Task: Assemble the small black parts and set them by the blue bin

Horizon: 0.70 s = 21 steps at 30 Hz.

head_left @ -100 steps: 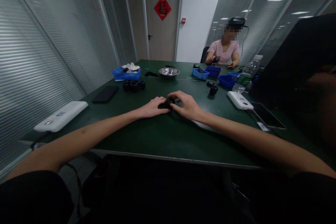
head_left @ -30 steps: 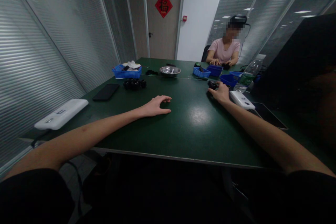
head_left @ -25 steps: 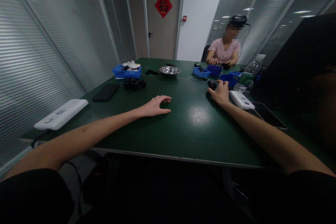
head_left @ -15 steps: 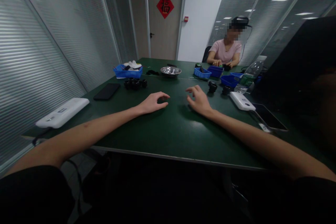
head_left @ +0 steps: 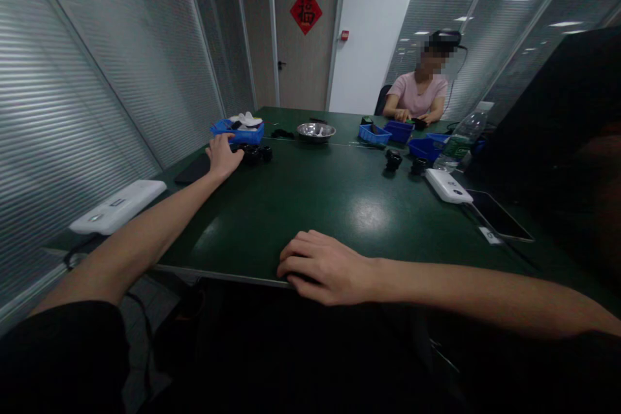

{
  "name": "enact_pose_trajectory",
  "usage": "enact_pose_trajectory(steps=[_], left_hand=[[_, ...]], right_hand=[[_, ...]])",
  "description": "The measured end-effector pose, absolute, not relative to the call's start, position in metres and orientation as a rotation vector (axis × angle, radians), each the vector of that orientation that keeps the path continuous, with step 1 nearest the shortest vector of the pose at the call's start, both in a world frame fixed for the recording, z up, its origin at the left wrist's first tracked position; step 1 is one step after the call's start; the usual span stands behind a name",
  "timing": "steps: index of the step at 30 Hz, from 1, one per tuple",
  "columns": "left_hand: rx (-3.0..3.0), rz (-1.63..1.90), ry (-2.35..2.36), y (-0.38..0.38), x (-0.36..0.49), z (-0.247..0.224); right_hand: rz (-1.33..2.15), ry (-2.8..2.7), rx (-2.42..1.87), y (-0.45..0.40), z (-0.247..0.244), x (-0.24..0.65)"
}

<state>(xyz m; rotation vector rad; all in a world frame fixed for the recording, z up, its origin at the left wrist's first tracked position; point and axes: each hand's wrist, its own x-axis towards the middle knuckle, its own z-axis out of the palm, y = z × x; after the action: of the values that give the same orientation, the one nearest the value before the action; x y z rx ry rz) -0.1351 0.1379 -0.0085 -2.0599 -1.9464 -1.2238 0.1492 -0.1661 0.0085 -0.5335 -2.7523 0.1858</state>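
Note:
My left hand (head_left: 224, 159) is at the left of the green table, thumb and fingers apart, beside a cluster of small black round parts (head_left: 253, 154). Its fingertips overlap the near side of a blue basket (head_left: 250, 136); whether they touch the parts cannot be made out. Under and left of that hand lies a flat black slab (head_left: 191, 170), partly covered by it. My right hand (head_left: 326, 266) rests palm down on the table's front edge, its fingers loosely bent and a little spread, with nothing seen in them.
A steel bowl (head_left: 316, 133) stands mid-table at the back. To the right are blue bins (head_left: 398, 132), black parts (head_left: 392, 160), a water bottle (head_left: 460, 141), a white power bank (head_left: 446, 186) and a phone (head_left: 502, 215). Another white device (head_left: 119, 207) lies left. A co-worker (head_left: 418, 94) sits across.
My left hand has moved left and away from me to the black parts. My right hand has come back toward me and left, down onto the table's front edge.

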Motion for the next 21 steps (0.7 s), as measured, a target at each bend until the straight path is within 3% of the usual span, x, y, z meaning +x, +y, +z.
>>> enact_pose_trajectory(steps=[5, 13, 21], left_hand=[[-2.188, -0.934, -2.169, 0.149, -0.139, -0.017], [-2.176, -0.878, -2.252, 0.152, -0.144, -0.012], [-2.079, -1.141, -2.252, 0.148, -0.146, -0.006]], right_hand=[[0.041, -2.841, -0.451, -0.177, 0.009, 0.146], [-0.015, -2.859, -0.431, -0.176, 0.007, 0.145], [-0.025, -2.86, -0.426, -0.176, 0.008, 0.146]])
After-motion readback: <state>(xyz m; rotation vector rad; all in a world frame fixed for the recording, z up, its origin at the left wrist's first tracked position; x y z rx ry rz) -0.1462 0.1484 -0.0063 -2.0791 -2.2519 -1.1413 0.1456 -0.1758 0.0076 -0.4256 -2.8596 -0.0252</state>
